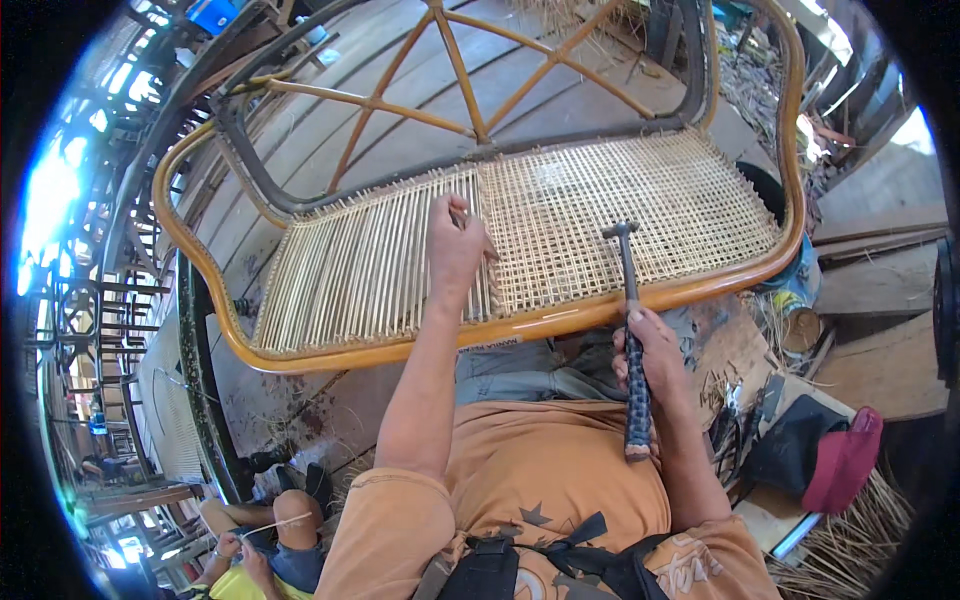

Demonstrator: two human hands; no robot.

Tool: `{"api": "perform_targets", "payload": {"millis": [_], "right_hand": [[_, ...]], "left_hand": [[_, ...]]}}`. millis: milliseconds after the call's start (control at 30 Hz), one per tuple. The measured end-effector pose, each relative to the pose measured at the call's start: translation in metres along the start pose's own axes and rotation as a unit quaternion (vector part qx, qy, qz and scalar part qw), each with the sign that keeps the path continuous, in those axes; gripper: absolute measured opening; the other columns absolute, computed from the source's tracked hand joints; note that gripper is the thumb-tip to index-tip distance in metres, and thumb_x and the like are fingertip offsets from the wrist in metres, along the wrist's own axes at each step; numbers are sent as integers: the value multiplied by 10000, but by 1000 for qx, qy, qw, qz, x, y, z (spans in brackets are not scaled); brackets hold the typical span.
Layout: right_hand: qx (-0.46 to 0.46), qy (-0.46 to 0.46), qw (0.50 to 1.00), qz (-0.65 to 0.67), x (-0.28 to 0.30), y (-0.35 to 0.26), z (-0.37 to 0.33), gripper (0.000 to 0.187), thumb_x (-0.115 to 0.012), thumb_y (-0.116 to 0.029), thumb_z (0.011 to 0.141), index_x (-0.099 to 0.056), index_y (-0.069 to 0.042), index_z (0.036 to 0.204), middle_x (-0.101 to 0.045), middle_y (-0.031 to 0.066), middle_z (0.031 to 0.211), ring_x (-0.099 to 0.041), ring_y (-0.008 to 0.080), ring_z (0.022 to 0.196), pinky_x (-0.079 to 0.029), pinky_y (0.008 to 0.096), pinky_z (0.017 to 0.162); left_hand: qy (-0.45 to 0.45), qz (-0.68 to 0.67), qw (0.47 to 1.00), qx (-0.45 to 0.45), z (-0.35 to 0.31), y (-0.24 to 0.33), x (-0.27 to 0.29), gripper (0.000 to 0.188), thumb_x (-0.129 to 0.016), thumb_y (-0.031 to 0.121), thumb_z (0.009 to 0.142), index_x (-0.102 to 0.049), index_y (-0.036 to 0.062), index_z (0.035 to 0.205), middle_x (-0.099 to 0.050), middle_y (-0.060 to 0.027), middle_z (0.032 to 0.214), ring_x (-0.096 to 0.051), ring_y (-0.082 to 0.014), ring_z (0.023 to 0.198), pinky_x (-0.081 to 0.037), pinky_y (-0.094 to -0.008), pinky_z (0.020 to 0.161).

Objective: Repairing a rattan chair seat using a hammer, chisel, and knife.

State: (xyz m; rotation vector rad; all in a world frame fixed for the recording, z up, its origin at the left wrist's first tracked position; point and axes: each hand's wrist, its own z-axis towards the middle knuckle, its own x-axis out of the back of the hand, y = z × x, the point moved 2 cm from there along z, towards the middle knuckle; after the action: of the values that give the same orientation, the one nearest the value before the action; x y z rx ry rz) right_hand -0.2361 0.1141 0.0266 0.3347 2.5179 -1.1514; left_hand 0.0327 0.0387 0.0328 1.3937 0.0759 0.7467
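My right hand (657, 362) is wrapped round the handle of a hammer (628, 262). The hammer's head points up over the cane seat, and its grip is bound in dark, braided wrapping. Over the middle of the seat, my left hand (455, 245) is closed with the fingers curled. A short brown piece shows at its right side; what the fingers hold is too hidden to name. The rattan bench seat (610, 215) is woven in a close grid on its right half. On its left half, pale cane strands (350, 275) run only front to back.
A glossy bent-rattan frame (560, 322) borders the seat, with crossed poles (470, 80) behind. Hand tools (765, 400) and a dark and red cap (840, 450) lie at my right, near loose cane strips (860, 540). Another person (265, 550) sits at lower left.
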Motion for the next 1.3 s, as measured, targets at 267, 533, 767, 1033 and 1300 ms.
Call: {"api": "perform_targets", "payload": {"millis": [267, 533, 767, 1033, 1300], "right_hand": [[-4, -19, 999, 29, 12, 15, -6, 218, -524, -270, 921, -504, -67, 999, -567, 50, 688, -513, 136, 404, -388, 253, 344], [13, -57, 998, 19, 12, 15, -17, 275, -536, -264, 906, -505, -51, 1078, -513, 17, 666, -484, 109, 407, -374, 220, 345], [16, -52, 998, -19, 14, 15, -19, 271, -506, -282, 920, -507, -44, 1049, -502, 17, 656, -464, 110, 400, -374, 228, 355], [34, -34, 998, -46, 4, 8, -26, 281, -479, -305, 937, -510, -43, 1036, -504, 17, 651, -461, 104, 396, -373, 222, 354], [-28, -122, 990, -67, 2, 7, -30, 302, -467, -295, 944, -510, -29, 1080, -497, 16, 636, -459, 104, 387, -377, 219, 355]], "left_hand": [[-57, 36, 997, -36, -7, 9, -14, 198, -540, 38, 767, -499, 23, 960, -519, -83, 728, -530, -159, 648, -444, -307, 614], [-126, 78, 986, -74, -13, 32, -53, 191, -550, 41, 744, -501, 25, 927, -497, -70, 679, -481, -172, 585, -433, -318, 586], [-145, 61, 983, -98, -13, 20, -68, 176, -546, 43, 742, -498, 27, 911, -490, -75, 650, -484, -174, 562, -428, -330, 564], [-162, 120, 969, -143, -24, 32, -80, 171, -510, 42, 744, -487, 26, 913, -531, -188, 760, -552, -330, 643, -454, -413, 622], [-139, 138, 960, -200, -25, 35, -81, 184, -500, 42, 748, -480, 26, 931, -543, -195, 817, -569, -353, 703, -456, -440, 658]]}}
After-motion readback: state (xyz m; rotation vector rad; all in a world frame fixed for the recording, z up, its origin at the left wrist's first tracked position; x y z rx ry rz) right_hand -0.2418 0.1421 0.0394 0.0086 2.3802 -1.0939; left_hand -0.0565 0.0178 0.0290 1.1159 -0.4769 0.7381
